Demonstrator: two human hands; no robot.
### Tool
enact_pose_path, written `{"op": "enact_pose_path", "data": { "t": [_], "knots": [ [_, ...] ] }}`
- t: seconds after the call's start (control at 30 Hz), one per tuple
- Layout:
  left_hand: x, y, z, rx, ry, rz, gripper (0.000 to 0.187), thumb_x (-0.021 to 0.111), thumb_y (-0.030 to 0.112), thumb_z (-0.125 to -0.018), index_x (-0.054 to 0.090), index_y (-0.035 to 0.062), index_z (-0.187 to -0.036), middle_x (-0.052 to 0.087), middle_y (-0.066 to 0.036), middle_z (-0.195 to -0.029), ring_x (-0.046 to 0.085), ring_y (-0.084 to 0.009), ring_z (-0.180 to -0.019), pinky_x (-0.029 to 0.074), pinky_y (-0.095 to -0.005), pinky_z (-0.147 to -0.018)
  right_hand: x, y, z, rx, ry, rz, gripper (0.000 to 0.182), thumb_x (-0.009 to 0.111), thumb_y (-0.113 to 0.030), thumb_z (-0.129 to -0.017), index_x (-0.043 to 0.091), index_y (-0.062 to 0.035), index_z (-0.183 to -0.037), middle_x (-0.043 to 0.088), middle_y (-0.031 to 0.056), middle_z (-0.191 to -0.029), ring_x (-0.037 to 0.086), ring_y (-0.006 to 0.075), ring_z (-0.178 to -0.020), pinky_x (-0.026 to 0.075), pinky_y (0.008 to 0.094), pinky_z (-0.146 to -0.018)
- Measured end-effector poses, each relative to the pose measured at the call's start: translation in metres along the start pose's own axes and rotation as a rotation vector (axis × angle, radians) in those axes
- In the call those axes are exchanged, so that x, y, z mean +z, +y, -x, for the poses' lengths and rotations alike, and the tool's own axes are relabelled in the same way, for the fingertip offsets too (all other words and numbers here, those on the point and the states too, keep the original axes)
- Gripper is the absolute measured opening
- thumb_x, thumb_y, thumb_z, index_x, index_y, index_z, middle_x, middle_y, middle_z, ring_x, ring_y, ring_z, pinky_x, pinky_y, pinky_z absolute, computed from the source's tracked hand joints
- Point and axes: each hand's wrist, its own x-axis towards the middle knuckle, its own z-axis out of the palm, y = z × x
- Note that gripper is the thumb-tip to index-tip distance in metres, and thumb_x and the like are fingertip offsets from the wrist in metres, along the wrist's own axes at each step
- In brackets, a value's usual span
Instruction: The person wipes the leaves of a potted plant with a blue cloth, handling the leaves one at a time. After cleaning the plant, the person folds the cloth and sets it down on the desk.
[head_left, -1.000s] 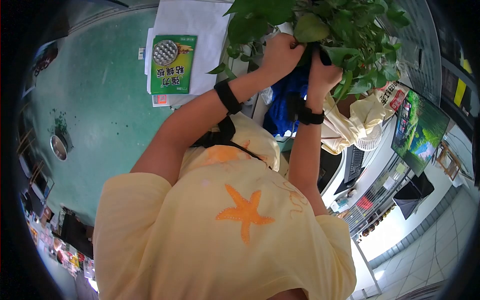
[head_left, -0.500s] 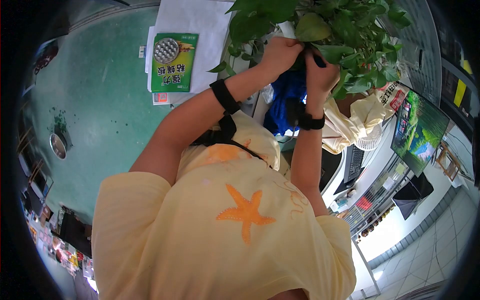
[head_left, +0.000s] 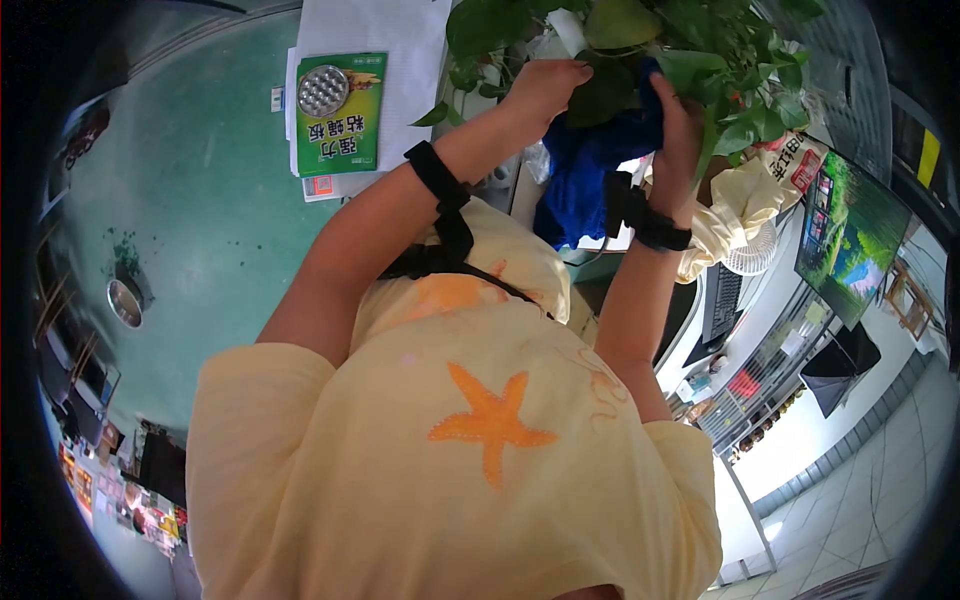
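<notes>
My left hand [head_left: 545,92] has its fingertips pinched on the edge of a dark green leaf [head_left: 602,94] of the potted-looking plant [head_left: 700,70]. To the right, my right hand [head_left: 682,125] holds a blue cloth [head_left: 580,170] by its upper part, close against the leaf. The rest of the cloth hangs down between my two wrists. Leaves partly cover the fingers of my right hand. Both wrists wear black straps.
A green box [head_left: 362,120] with a round metal piece [head_left: 323,91] on it lies on white sheets [head_left: 410,60] at the left. Lower right are a cream cloth bag [head_left: 740,215], a small fan [head_left: 752,250], a keyboard [head_left: 722,300] and a monitor [head_left: 855,240].
My right hand has moved right, away from my left hand, and the blue cloth has come up beside the leaf. My left hand has shifted slightly up and left.
</notes>
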Motion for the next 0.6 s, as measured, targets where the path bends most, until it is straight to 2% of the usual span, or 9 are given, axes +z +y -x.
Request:
{"op": "enact_pose_path", "data": {
  "t": [0.07,0.1,0.2,0.23,0.33,0.53,0.6],
  "knots": [
    [-0.002,-0.003,-0.006,-0.011,-0.024,0.036,0.026,0.057,0.018,-0.083,0.061,0.0026,-0.103,0.061,-0.003,-0.081,0.056,-0.0123,-0.072,0.044,-0.0265,-0.067,0.005,0.0,0.003,-0.08,0.023,0.221,0.025,0.068,-0.016,-0.074,0.066,0.0027,-0.091,0.065,0.0088,-0.091,0.06,0.0157,-0.08,0.046,0.0281,-0.073],
    [-0.002,-0.004,-0.008,-0.013,-0.02,0.071,0.025,0.057,0.018,-0.083,0.061,0.0022,-0.102,0.061,-0.003,-0.081,0.056,-0.0125,-0.072,0.044,-0.0263,-0.067,0.007,-0.005,0.005,-0.157,-0.028,0.329,0.025,0.071,-0.019,-0.071,0.068,-0.0002,-0.088,0.066,0.0098,-0.089,0.061,0.0181,-0.08,0.046,0.0283,-0.076],
    [-0.004,-0.003,-0.009,-0.045,-0.084,0.154,0.022,0.058,0.017,-0.083,0.06,0.0006,-0.099,0.061,-0.004,-0.086,0.058,-0.0132,-0.077,0.047,-0.0266,-0.07,0.023,-0.003,0.009,-0.288,0.006,0.542,0.024,0.072,-0.022,-0.07,0.069,-0.0044,-0.086,0.067,0.0103,-0.083,0.062,0.0207,-0.078,0.045,0.0277,-0.075],
    [-0.004,-0.002,-0.008,-0.061,-0.118,0.18,0.021,0.059,0.016,-0.084,0.059,0.0,-0.098,0.061,-0.005,-0.089,0.058,-0.0135,-0.079,0.048,-0.0269,-0.071,0.026,0.004,0.007,-0.381,0.065,0.557,0.024,0.072,-0.023,-0.069,0.069,-0.0066,-0.086,0.067,0.0112,-0.081,0.063,0.0234,-0.078,0.045,0.0275,-0.075],
    [-0.004,0.002,-0.003,-0.054,-0.144,0.199,0.02,0.057,0.015,-0.085,0.059,0.0004,-0.097,0.061,-0.005,-0.089,0.059,-0.0135,-0.077,0.049,-0.0275,-0.07,0.032,0.009,0.004,-0.282,0.109,0.521,0.022,0.071,-0.022,-0.07,0.069,-0.0068,-0.086,0.067,0.0125,-0.085,0.063,0.0245,-0.08,0.045,0.0282,-0.076],
    [-0.008,0.002,-0.011,-0.107,-0.205,0.453,0.022,0.05,0.02,-0.087,0.057,0.0016,-0.096,0.061,-0.008,-0.088,0.059,-0.0168,-0.078,0.047,-0.0276,-0.072,0.028,0.008,0.017,-0.473,0.004,0.546,0.019,0.071,-0.019,-0.071,0.07,-0.01,-0.087,0.062,0.0169,-0.092,0.06,0.0277,-0.086,0.045,0.0307,-0.078],
    [-0.008,0.009,-0.006,-0.148,-0.192,0.45,0.025,0.049,0.023,-0.087,0.056,0.0022,-0.099,0.061,-0.009,-0.09,0.059,-0.0176,-0.079,0.047,-0.0286,-0.074,0.023,0.013,0.024,-0.557,-0.036,0.598,0.019,0.072,-0.018,-0.071,0.071,-0.0123,-0.089,0.059,0.0162,-0.087,0.059,0.0275,-0.082,0.045,0.0308,-0.073]
  ]
}}
